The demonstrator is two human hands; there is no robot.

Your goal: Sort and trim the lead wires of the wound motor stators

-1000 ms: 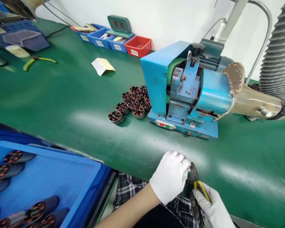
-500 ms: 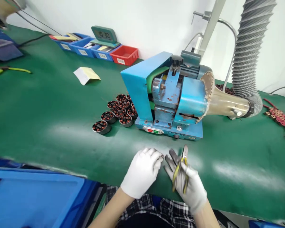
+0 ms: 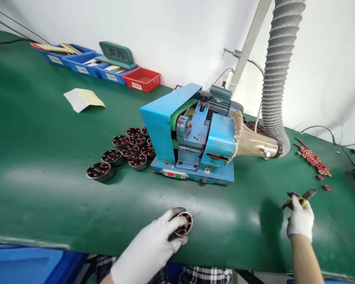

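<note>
Surface [image 3: 248, 221], green, spans the scene. Blue machine [image 3: 192, 138] stands on it at the far middle; grey ribbed hose [image 3: 279, 75] rises from the machine's right-hand duct, in front of the white wall. At near middle I have the left hand [image 3: 149, 246], white-gloved with dark fingertips, its fingers curled narrow around one wound ring [image 3: 189, 223]. At right, the right hand [image 3: 301, 221], also gloved, has its fingers closed on yellow-handled pliers [image 3: 310, 193]; the grip is blurred. Far left, by the wall, I log a row of blue bins [image 3: 83, 70] ending in a red bin [image 3: 148, 85]. Green clock [image 3: 115, 51] sits over the blue ones, reading 10 30. Folded paper [image 3: 83, 99] lies nearer. More wound cores [image 3: 130, 151] cluster just left of the machine. Held ring: just above or touching the surface, I cannot tell which. Smallest: red pieces [image 3: 313, 159], strewn beyond the right hand.
</note>
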